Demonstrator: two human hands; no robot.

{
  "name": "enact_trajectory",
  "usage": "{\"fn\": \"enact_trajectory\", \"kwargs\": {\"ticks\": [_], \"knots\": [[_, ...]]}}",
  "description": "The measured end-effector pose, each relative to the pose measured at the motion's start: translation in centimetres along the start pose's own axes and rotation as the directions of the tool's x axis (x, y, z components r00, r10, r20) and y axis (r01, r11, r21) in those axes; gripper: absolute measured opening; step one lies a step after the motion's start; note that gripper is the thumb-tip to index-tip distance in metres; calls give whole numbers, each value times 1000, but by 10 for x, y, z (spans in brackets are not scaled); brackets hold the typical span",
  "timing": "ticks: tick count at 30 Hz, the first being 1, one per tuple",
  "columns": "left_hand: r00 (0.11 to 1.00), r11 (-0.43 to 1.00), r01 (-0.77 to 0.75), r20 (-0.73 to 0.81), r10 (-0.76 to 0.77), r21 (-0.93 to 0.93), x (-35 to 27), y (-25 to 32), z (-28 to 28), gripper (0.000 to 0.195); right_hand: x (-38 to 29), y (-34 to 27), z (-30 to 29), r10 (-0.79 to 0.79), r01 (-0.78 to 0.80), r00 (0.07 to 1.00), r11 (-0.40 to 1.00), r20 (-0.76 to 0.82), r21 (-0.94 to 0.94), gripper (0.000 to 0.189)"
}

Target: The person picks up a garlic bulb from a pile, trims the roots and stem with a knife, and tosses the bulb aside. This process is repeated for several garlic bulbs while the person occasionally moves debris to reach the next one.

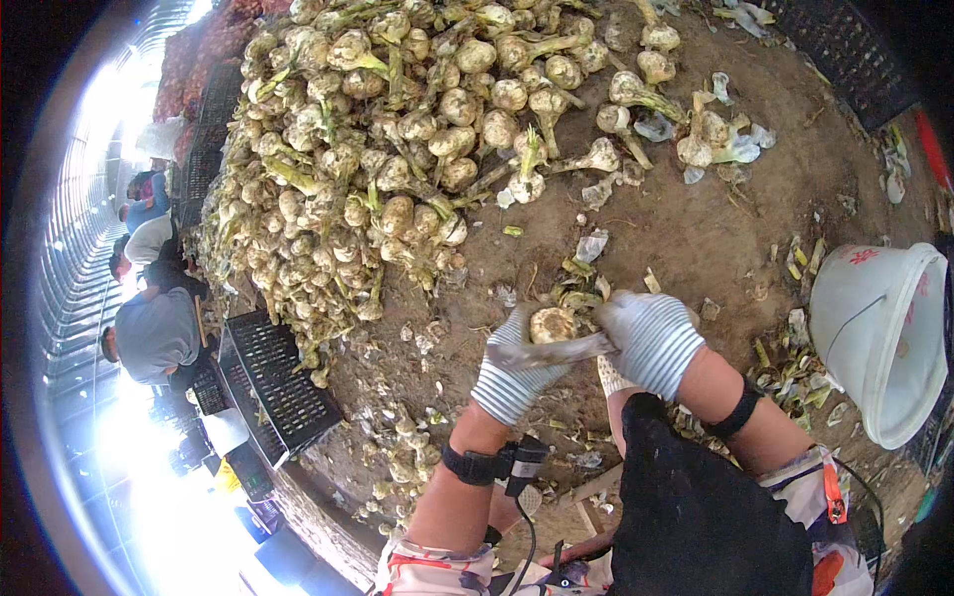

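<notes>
My left hand (522, 365), in a striped work glove, is closed around a garlic bulb (553, 325) whose cut or root face points up. My right hand (650, 335), gloved alike, grips a knife (555, 352) with a wide, dull blade. The blade lies across the near side of the bulb and reaches over the left glove; its handle is hidden in the right glove. Beyond the hands, cut stalk pieces (581, 298) lie on the soil. A large heap of garlic bulbs with stalks (395, 149) spreads at upper left, with a few bulbs (695, 149) apart from it.
A white plastic bucket (850, 328) lies tilted at right. Black plastic crates stand at lower left (279, 380) and upper right (842, 52). Loose bulbs (402, 462) and peelings (801, 387) litter the soil. Several people (156, 331) sit or bend at far left.
</notes>
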State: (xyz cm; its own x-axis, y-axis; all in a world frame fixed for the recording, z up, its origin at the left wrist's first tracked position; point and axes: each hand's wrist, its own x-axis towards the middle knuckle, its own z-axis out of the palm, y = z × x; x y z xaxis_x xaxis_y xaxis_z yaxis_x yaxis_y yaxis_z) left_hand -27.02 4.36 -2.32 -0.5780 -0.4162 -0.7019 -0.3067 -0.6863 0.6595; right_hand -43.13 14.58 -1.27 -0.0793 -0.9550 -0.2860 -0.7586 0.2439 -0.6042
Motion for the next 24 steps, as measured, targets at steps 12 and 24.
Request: {"fn": "enact_trajectory", "kwargs": {"ticks": [12,24], "knots": [[993,884,-104,0,117,455,-27,-5,7,45,16,8,17,83,-81,996,996,37,-42,17],[842,-347,-468,530,104,813,-26,12,20,33,-20,65,57,239,-264,965,864,112,430,29]]}}
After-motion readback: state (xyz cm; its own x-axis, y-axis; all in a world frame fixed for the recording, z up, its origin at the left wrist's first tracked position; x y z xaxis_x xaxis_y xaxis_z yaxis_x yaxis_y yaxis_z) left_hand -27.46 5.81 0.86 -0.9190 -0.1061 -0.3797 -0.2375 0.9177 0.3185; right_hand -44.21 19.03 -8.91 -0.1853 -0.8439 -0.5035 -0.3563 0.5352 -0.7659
